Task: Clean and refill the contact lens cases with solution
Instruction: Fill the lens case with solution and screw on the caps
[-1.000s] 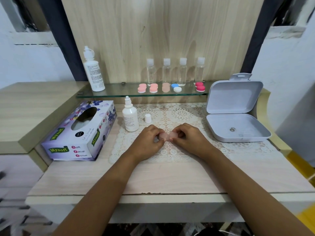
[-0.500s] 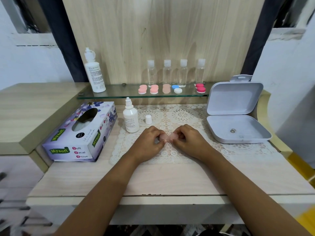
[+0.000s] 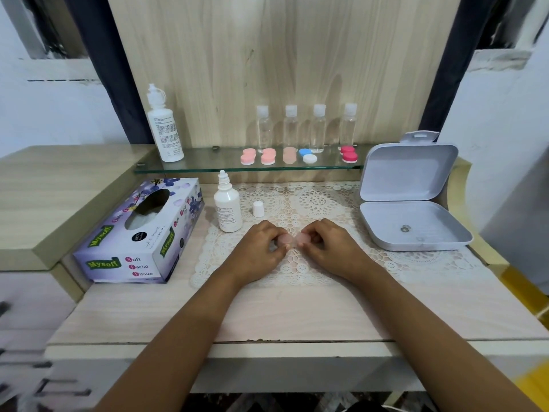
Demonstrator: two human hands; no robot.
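Observation:
A pale pink contact lens case (image 3: 293, 240) lies on the lace mat (image 3: 312, 203) between my hands. My left hand (image 3: 260, 246) pinches its left cap and my right hand (image 3: 329, 246) pinches its right cap. A small white solution bottle (image 3: 227, 208) stands uncapped just left of my hands, with its white cap (image 3: 258, 209) upright beside it. Several more lens cases sit on the glass shelf (image 3: 208, 169): two pink ones (image 3: 258, 157), a beige one (image 3: 289, 156), a blue-and-white one (image 3: 307, 156) and a red one (image 3: 349, 154).
A tall white bottle (image 3: 163, 129) stands at the shelf's left end; several clear small bottles (image 3: 306, 129) line its back. A tissue box (image 3: 139, 233) lies left of the mat. An open grey case (image 3: 410, 197) sits at the right.
My hands stay on the pink lens case. The two caps now show slightly more between my fingers. Nothing else has moved.

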